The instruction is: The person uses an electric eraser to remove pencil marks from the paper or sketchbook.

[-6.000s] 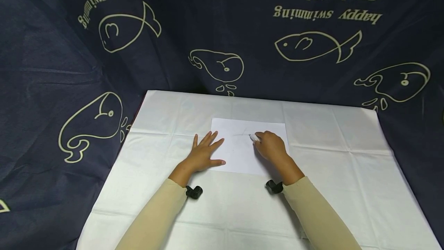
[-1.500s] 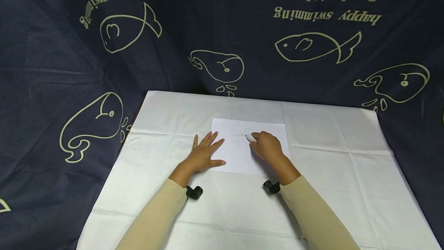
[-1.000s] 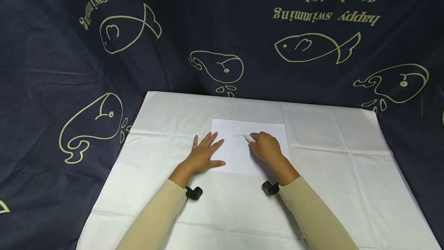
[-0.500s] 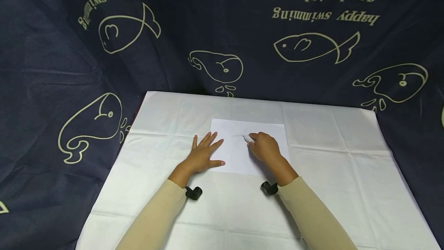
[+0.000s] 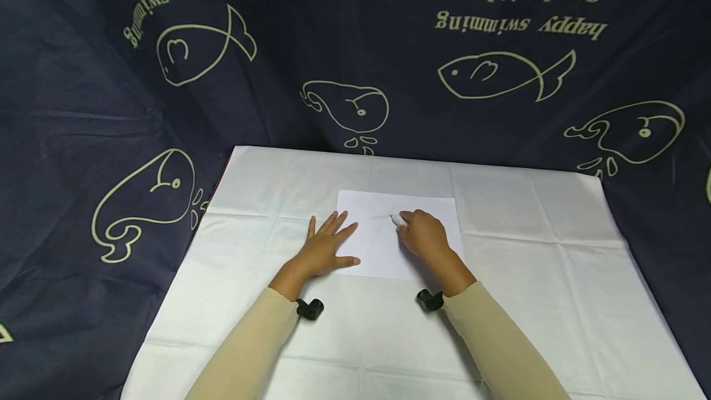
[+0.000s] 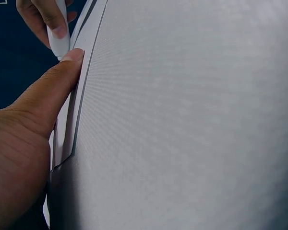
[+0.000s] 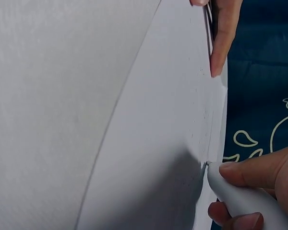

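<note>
A sheet of white paper (image 5: 380,252) lies on the white cloth in the head view. My left hand (image 5: 318,253) rests flat with fingers spread across the paper's left edge. In my right hand (image 5: 426,236) is a thick, smooth white pen-like tool (image 7: 245,199), pinched between thumb and fingers. Its small narrow tip meets the paper right of the middle, where faint grey lines (image 5: 382,216) run. Small dark specks dot the sheet in the right wrist view. The tool's rear end is hidden by the right hand.
A creased white cloth (image 5: 528,276) covers the table. Behind it and to the left hangs a dark blue curtain (image 5: 333,29) printed with fish, whales and lettering. Black wrist cameras (image 5: 310,309) sit at both beige sleeves.
Over six seconds my right hand has shifted slightly left with the white tool, its tip staying at the paper. The grey lines look fainter near the tip. My left hand has stayed put.
</note>
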A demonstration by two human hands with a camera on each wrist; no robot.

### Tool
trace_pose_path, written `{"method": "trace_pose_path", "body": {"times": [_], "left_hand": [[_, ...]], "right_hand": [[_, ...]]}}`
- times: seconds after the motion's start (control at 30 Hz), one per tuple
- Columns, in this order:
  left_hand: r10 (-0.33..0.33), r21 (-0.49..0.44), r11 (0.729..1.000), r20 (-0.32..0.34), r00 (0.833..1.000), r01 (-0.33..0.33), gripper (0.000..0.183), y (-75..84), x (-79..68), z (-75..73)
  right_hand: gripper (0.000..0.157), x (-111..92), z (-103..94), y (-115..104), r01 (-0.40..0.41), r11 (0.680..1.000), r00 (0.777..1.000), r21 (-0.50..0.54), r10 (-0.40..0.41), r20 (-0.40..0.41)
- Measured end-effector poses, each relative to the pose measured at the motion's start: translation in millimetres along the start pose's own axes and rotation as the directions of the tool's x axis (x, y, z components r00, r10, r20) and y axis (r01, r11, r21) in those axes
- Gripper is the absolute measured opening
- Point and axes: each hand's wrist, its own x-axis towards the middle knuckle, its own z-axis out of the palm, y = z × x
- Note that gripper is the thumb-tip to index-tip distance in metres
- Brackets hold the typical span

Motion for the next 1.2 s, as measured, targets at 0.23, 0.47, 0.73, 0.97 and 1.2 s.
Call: {"method": "trace_pose_path", "body": {"times": [0.23,0.47,0.73,0.97,1.2], "left_hand": [[0.000,0.009,1.000,-0.008,1.000,0.000,0.087,-0.6,0.4,0.9],[0.000,-0.001,1.000,0.000,1.000,0.000,0.088,0.1,0.0,0.1],[-0.007,0.009,1.000,0.004,1.000,0.007,0.088,-0.8,1.6,0.3],[0.000,0.004,1.000,0.000,1.000,0.000,0.088,0.4,0.5,-0.9],[0.000,0.003,1.000,-0.001,1.000,0.000,0.087,1.4,-0.8,-1.8]], "right_hand": [[0.039,0.1,0.1,0.1,0.004,1.000,1.000,0.009,-0.005,0.025],[0.039,0.6,-2.2,3.8,-0.032,0.999,0.999,-0.025,0.032,-0.001],[0.040,0.0,-2.1,3.6,-0.008,1.000,1.000,-0.005,0.009,0.029],[0.039,-0.4,-1.1,3.3,-0.016,1.000,1.000,0.003,0.016,0.019],[0.038,-0.5,-0.9,2.3,-0.005,1.000,1.000,-0.014,0.005,0.002]]}}
